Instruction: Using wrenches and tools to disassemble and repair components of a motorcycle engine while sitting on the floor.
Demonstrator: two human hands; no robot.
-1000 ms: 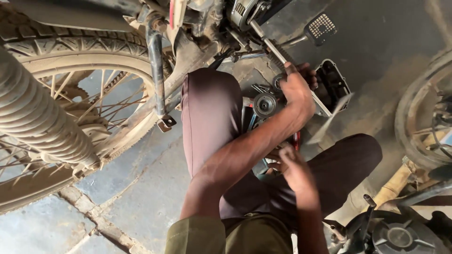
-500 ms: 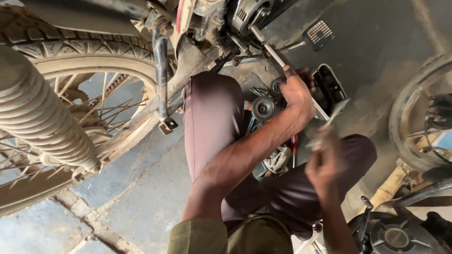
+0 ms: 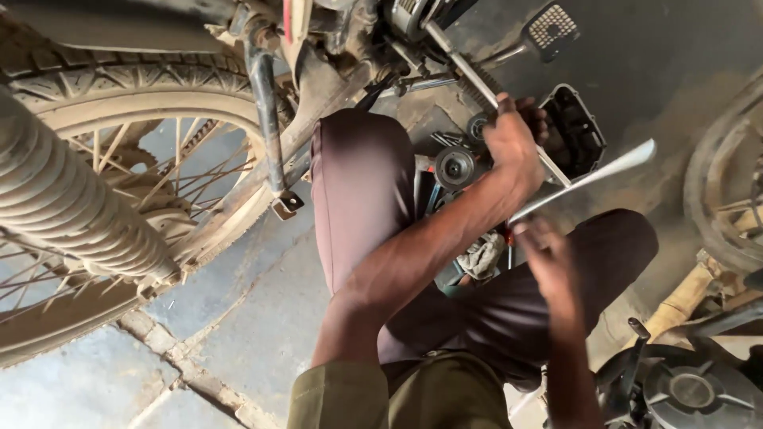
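Observation:
My left hand [image 3: 515, 147] grips a long metal rod [image 3: 465, 65] that runs up into the underside of a dusty motorcycle engine [image 3: 373, 32]. Below and to the right, my right hand [image 3: 548, 266], blurred, holds a flat silver wrench [image 3: 592, 179] that angles up to the right, clear of the rod. I crouch with both knees in dark maroon trousers [image 3: 358, 183] under the bike. Between the knees lie a round metal part [image 3: 455, 167] and a grey rag [image 3: 481, 256].
The motorcycle's rear wheel [image 3: 103, 127] and ribbed exhaust [image 3: 63, 199] fill the left. A black open box [image 3: 574, 131] lies on the ground beyond my left hand. Another wheel [image 3: 727, 191] stands at the right edge, an engine cover [image 3: 687, 389] at lower right. Stone slab floor below.
My right hand has come up from between my knees holding the silver wrench, which now points up to the right. My left hand has stayed on the rod.

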